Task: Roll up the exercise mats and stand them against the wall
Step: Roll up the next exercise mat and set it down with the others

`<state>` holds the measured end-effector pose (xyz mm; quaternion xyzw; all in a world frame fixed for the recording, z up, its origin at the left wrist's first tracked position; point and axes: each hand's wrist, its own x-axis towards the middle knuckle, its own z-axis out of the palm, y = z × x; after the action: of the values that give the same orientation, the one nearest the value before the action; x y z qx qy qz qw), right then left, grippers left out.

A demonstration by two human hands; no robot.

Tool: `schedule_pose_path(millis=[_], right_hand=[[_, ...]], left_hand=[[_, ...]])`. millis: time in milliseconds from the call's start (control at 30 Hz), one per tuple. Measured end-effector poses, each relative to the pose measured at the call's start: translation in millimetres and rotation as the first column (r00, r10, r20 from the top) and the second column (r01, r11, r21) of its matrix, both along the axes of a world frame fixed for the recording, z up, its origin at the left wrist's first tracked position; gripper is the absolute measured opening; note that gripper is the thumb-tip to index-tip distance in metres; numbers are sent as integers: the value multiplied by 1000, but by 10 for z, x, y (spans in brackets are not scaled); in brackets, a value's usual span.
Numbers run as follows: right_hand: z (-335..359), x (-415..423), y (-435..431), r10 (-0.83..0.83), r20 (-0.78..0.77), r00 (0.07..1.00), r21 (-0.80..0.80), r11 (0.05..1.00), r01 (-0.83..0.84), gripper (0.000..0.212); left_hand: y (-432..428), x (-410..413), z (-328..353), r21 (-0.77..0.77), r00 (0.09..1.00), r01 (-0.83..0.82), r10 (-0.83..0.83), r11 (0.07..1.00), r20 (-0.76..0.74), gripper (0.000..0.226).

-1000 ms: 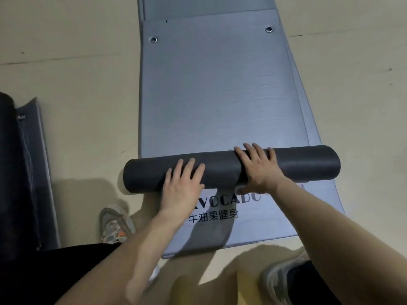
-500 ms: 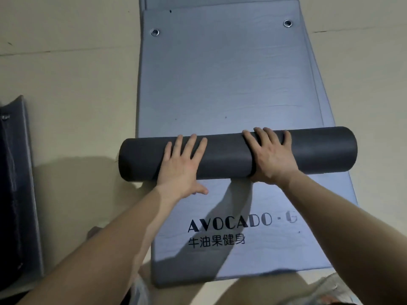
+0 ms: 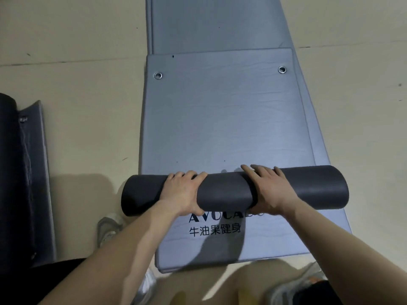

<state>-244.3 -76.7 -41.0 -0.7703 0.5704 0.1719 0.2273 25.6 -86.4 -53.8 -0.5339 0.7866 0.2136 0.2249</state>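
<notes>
A pale floor fills the view. A long grey mat lies flat on it, running from near to far, and its far end overlaps a second grey mat that runs on out of the top of the view. At the far left edge lies another dark rolled mat, with a loose grey flap on its right side.

A dark roll lies crosswise on the near part of the flat grey mat. Its left end hangs past the mat's left edge, and its near side covers the top of the printed lettering.

Both hands clamp on this roll. The left hand curls its fingers over the top, with the thumb at the near side. The right hand lays longer, straighter fingers over the top, its thumb tucked against the near side.

A grey shoe stands on the floor near the roll's left end, and a blurred shoe shows at the near right. Two metal eyelets sit in the flat mat's far corners.
</notes>
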Motion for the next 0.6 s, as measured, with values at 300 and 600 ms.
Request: schedule_pose_path(millis=[300,600], right_hand=[[-138,29,148,-24,-76,997,-120,993,15,135],[-247,61,-272,-103,3,995,-270,958,100,128]], left_hand=[[-51,-44,186,-210,969,-214,180,954,-168,83],[-630,-23,-80,-160,978,-190,172,969,-119,118]])
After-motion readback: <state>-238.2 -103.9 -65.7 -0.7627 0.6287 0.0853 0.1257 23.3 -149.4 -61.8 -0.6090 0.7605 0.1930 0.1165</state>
